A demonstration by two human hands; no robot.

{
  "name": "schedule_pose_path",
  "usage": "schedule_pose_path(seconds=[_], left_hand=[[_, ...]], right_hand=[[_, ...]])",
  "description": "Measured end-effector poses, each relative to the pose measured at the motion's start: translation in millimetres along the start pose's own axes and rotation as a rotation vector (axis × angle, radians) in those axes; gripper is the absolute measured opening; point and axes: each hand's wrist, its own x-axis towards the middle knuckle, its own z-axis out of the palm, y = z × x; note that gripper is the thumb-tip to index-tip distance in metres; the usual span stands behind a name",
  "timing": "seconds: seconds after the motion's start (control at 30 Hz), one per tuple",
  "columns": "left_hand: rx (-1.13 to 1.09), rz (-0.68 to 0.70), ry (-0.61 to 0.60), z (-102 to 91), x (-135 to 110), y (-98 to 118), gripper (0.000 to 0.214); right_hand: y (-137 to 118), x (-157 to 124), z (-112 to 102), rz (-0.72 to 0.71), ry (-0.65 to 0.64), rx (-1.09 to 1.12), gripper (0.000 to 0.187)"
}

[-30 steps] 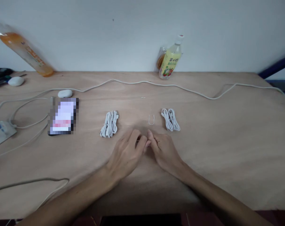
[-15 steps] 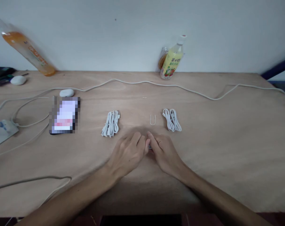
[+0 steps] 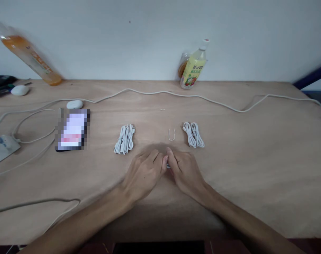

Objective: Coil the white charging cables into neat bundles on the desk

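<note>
- White item (image 3: 168,166), mostly hidden, sits right between the hands!
- Left hand (image 3: 146,171) and right hand (image 3: 186,171), together, curled, clamped on it.
- U-shaped wire (image 3: 171,140) just ahead, twelve o'clock; left cable bundle (image 3: 125,139) at ten, right cable bundle (image 3: 194,135) past one.
- Beyond, a long cord (image 3: 162,92) crosses before the yellow bottle (image 3: 193,68), half past twelve; phone (image 3: 72,130) toward half past nine.

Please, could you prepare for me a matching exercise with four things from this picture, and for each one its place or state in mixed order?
1. U-shaped piece
2. phone
3. orange bottle
4. pale item

A. by the wall, at the left
B. mostly hidden between left hand and right hand
C. between two white cable bundles
D. screen lit

Pairs: 1-C; 2-D; 3-A; 4-B
</note>
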Motion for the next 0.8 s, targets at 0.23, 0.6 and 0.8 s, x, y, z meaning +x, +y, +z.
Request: schedule_pose_path(seconds=[0.23,0.6,0.8], left_hand=[[-0.004,0.005,0.017,2.1,-3.0,0.0,0.058],[-0.029,-0.027,-0.024,6.9,-8.3,-2.2,0.056],[-0.148,-0.112,-0.115,8.5,-11.7,-4.2,0.055]], right_hand=[[1.2,0.8,2.0,-0.07,0.042,-0.086,0.06],[1.1,2.3,0.2,-0.062,0.023,-0.004,0.06],[-1.6,1.5,0.5,-0.061,0.039,0.042,0.054]])
